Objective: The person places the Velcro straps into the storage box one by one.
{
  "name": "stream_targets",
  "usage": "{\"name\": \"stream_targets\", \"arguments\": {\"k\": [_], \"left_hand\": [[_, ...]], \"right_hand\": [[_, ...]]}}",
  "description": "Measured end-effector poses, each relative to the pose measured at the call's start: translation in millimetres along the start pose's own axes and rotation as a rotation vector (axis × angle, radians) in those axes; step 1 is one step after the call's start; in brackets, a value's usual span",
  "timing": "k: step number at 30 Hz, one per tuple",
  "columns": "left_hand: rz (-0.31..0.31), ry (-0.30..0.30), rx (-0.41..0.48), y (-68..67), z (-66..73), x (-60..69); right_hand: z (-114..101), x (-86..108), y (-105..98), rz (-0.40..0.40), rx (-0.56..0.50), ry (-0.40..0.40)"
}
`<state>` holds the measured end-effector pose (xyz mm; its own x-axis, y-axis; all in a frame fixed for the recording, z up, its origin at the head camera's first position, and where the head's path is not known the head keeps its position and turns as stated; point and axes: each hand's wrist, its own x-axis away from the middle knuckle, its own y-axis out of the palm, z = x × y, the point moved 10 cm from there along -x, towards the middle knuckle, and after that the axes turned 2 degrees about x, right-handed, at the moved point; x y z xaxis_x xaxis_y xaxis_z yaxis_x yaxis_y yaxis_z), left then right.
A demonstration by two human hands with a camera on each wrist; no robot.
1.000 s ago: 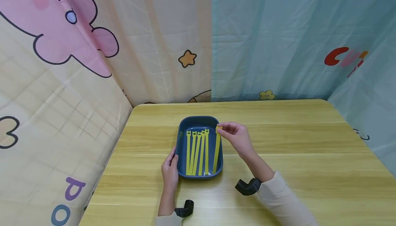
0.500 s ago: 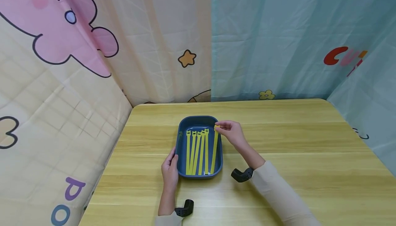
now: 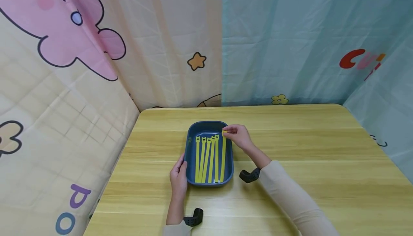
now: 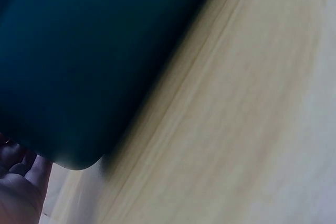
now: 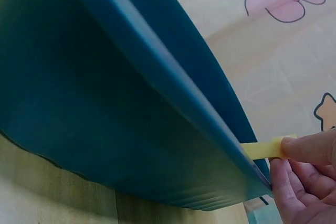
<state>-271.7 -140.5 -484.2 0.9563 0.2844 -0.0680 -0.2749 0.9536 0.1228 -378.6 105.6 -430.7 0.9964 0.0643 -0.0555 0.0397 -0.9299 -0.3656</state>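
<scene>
A dark blue tray (image 3: 209,184) sits on the table with its long sides running away from me. Its left wall is held by my left hand (image 3: 178,178), the thumb at the rim; the left wrist view shows only part of that hand against the tray's outside. Inside lie several yellow cable ties (image 3: 197,160), side by side, slotted heads at the far end. One more yellow cable tie (image 3: 223,157) is near the right wall, its head pinched between thumb and fingers of my right hand (image 3: 238,135). In the right wrist view this tie (image 5: 257,150) pokes above the rim.
Under everything is a light wood-grain table (image 3: 309,150), its far edge meeting printed curtains (image 3: 277,42). A black wrist-worn piece (image 3: 250,175) is by the right cuff, and another black piece (image 3: 194,217) by the left.
My right hand has shifted a little left and away from me, bringing the pinched cable tie nearer the others and straighter. The left hand and tray hold their place.
</scene>
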Motion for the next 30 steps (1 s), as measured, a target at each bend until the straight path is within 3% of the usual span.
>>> {"name": "stream_targets", "arguments": {"k": [11, 18, 30], "left_hand": [[-0.008, 0.025, 0.000, 0.7, -0.5, -1.1], [0.001, 0.000, 0.003, -0.1, -1.3, -0.3], [0.003, 0.009, 0.004, 0.0, -0.2, -0.2]], "right_hand": [[-4.5, -2.8, 1.3, -0.009, 0.014, -0.057], [-5.0, -3.5, 1.8, -0.010, 0.025, -0.048], [-3.9, -7.3, -2.7, 0.013, 0.064, -0.040]]}}
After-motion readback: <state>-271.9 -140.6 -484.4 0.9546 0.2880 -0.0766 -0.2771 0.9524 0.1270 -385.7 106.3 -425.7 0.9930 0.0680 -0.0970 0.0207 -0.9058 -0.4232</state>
